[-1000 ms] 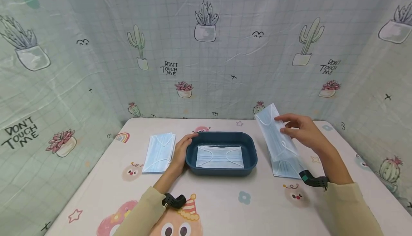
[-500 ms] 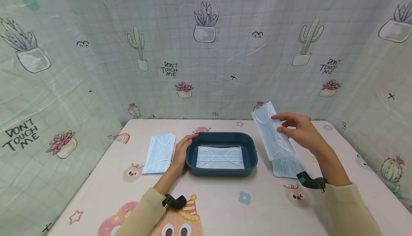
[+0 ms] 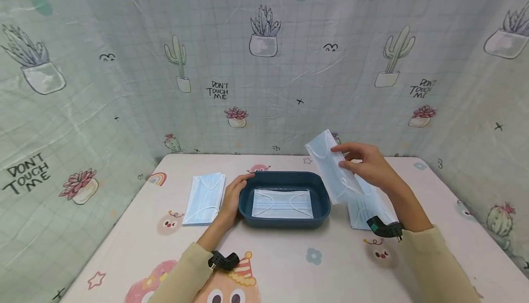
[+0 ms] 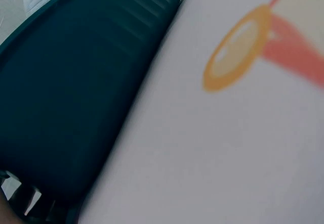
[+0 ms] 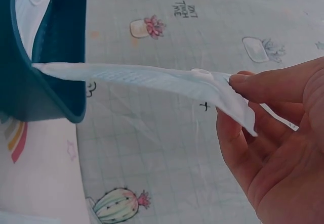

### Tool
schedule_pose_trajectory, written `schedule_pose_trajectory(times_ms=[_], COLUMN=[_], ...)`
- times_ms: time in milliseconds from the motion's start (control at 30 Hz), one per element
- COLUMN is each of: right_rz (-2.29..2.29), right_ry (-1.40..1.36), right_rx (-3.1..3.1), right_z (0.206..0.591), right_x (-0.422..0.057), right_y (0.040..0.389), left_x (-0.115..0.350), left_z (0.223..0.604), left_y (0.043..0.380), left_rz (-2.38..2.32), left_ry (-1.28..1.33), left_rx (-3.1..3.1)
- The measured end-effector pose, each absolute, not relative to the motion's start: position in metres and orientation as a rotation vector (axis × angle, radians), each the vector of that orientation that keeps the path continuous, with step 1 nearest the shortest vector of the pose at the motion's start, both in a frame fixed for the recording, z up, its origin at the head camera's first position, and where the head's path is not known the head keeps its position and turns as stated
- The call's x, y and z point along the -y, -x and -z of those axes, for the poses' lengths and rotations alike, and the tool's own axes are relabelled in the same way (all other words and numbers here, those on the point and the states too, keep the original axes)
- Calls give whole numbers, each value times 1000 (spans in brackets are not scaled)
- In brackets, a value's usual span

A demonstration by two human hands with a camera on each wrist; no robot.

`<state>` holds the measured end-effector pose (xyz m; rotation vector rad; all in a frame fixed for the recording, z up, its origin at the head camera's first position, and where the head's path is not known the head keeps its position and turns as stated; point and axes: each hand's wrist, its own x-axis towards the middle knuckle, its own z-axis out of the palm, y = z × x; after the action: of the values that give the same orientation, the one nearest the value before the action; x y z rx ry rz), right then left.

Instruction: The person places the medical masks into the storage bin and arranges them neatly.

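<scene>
Leftward and closer to the box, our right hand (image 3: 363, 163) has brought a raised mask (image 3: 330, 170) since the earlier frame, while our left hand (image 3: 232, 197) has stayed put. Our right thumb and fingers pinch the raised mask near its upper part; the rest slants down toward us, one corner of an ear loop showing white. Its lower end reaches the right end of the dark blue box (image 3: 285, 222), and we cannot tell whether it touches the rim. Our left fingers are bent around the box's far left corner, gripping it, the hand lying along that end; the left wrist view shows mostly the box's wall.

Inside the box we see another mask (image 3: 282, 205) lying flat, its loops on top. Just beside our left hand lies a left stack (image 3: 202, 199) of masks, and to the right of the box a right pile (image 3: 363, 216), partly hidden behind our right hand and raised mask. All of this rests on a pale printed table (image 3: 285, 271). Behind it hangs a grey-green curtain (image 3: 264, 101) printed with potted cacti and succulents.
</scene>
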<state>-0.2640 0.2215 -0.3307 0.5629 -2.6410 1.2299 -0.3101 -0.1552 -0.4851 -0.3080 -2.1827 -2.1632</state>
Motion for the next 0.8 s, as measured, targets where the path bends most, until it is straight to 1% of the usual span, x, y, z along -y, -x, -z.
schedule_pose_trajectory(times_ms=[267, 567, 800], right_rz=[-1219, -1260, -1226], right_ry=[-611, -677, -720], right_rx=[2680, 2707, 2750], right_z=[324, 325, 326], right_x=[-206, -194, -185], right_y=[271, 283, 291], left_x=[154, 155, 156], left_z=[486, 484, 485], left_y=[310, 310, 309], left_rz=[2166, 2191, 2158], left_ry=[317, 283, 307], left_rx=[2185, 2176, 2204])
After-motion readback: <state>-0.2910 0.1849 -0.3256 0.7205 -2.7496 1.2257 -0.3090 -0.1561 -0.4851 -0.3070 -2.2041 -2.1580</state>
